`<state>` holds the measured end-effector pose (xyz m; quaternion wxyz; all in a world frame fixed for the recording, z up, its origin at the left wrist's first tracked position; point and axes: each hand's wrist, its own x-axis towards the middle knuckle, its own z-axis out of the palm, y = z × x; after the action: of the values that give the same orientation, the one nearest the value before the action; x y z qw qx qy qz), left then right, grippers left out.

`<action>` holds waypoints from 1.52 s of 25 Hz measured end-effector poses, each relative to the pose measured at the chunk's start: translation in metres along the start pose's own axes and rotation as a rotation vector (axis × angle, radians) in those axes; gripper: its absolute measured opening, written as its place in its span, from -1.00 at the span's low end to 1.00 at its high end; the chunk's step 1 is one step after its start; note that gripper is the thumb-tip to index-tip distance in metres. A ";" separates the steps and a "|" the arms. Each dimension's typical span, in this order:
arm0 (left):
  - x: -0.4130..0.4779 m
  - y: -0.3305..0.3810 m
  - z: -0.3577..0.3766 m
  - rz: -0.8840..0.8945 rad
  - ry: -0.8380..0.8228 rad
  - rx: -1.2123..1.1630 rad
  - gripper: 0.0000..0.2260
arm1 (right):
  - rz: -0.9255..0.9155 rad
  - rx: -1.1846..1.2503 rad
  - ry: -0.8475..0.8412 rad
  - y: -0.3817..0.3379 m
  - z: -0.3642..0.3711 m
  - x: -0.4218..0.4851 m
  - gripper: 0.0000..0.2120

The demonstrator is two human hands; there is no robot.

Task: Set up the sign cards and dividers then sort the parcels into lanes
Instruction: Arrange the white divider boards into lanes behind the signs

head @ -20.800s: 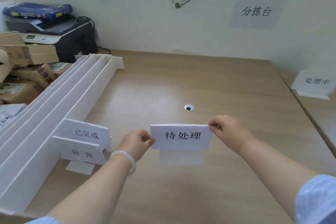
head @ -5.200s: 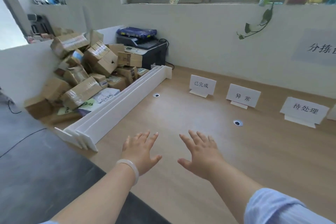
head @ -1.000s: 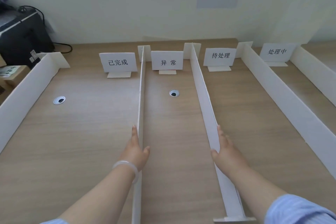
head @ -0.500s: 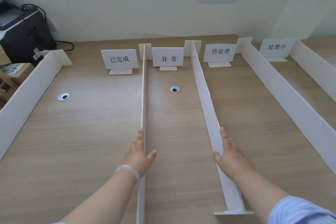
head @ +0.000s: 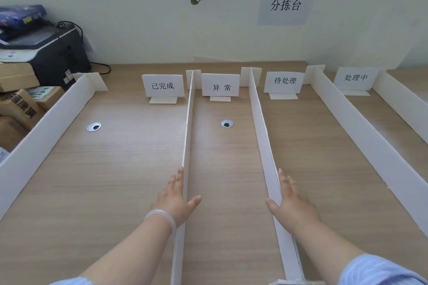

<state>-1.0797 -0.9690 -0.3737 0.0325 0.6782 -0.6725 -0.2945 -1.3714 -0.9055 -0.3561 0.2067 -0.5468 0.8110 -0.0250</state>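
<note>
Several white dividers stand lengthwise on the wooden desk (head: 115,180) and form lanes. At the far end of each lane stands a white sign card: 已完成 (head: 162,85), 异常 (head: 220,85), 待处理 (head: 284,81), 处理中 (head: 355,78). My left hand (head: 177,199) straddles the second divider (head: 188,127), fingers on its left face and thumb on its right. My right hand (head: 293,203) straddles the third divider (head: 261,122), thumb on its left and fingers on its right. Cardboard parcels (head: 18,104) lie piled at the far left.
The leftmost divider (head: 46,132) fences off the parcels. Two more dividers (head: 361,136) (head: 407,109) stand on the right. A black printer (head: 46,53) sits in the back left corner. Two cable holes (head: 94,127) (head: 227,123) are in the desk. A paper sign (head: 286,3) hangs on the wall.
Both hands have slid a little towards me along the two middle dividers, and the second divider stands straighter. The head camera has shifted slightly.
</note>
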 end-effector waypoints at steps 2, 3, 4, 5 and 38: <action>-0.006 0.006 -0.017 0.003 0.069 0.110 -0.21 | -0.067 -0.043 0.045 -0.014 -0.015 0.000 -0.23; -0.008 0.009 -0.026 0.009 0.110 0.169 -0.22 | -0.111 -0.049 0.069 -0.023 -0.021 0.001 -0.24; -0.011 0.011 -0.034 0.015 0.148 0.229 -0.23 | -0.160 -0.054 0.092 -0.034 -0.026 0.003 -0.25; -0.015 0.012 -0.042 0.017 0.181 0.281 -0.23 | -0.214 -0.065 0.111 -0.046 -0.030 0.003 -0.25; -0.025 -0.438 -0.224 -0.274 0.077 0.268 -0.25 | -0.466 -0.241 0.025 -0.456 0.136 -0.083 -0.29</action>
<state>-0.5872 -0.9836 -0.3725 -0.0727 0.7725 -0.6052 -0.1779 -0.8961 -0.9884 -0.3333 0.1188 -0.7392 0.6626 0.0180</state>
